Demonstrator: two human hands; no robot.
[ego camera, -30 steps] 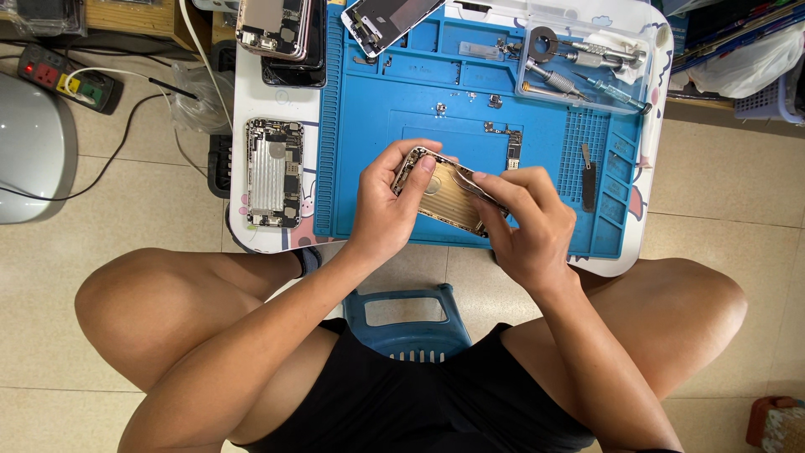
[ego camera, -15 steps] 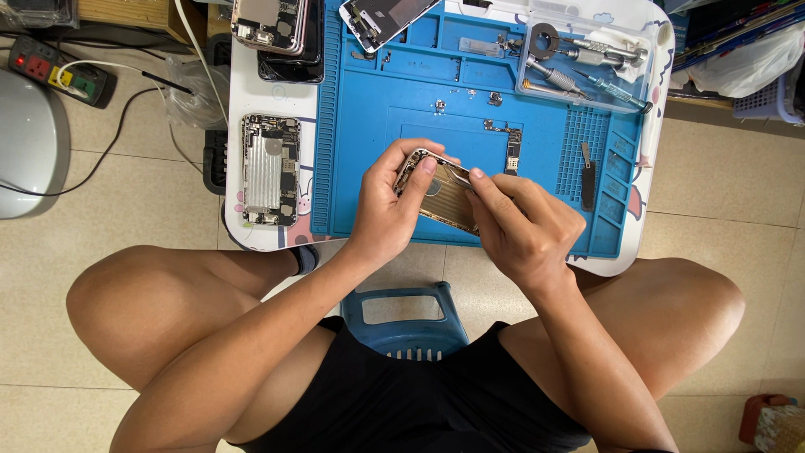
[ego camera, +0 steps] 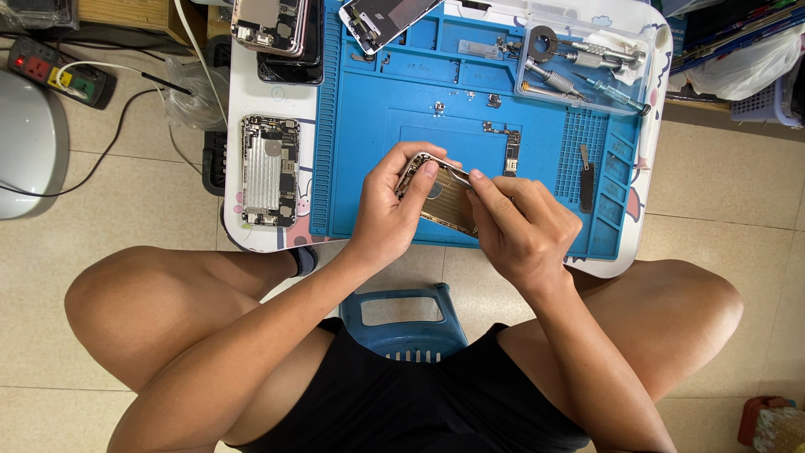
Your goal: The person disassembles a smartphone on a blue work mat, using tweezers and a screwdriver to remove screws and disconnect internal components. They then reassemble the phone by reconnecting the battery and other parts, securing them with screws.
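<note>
We grip the gold phone housing (ego camera: 443, 200) in both hands above the blue mat (ego camera: 377, 126): left hand (ego camera: 392, 210) clasps its upper-left end, right hand (ego camera: 524, 231) pinches the lower-right edge. Its long axis runs diagonally between them.

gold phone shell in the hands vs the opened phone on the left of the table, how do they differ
The gold phone shell is held tilted above the blue mat by the left hand and right hand; the opened phone lies flat on the white table, untouched. The shell shows a plain gold surface; the opened phone shows silver internals. Both are phone bodies without screens.
</note>
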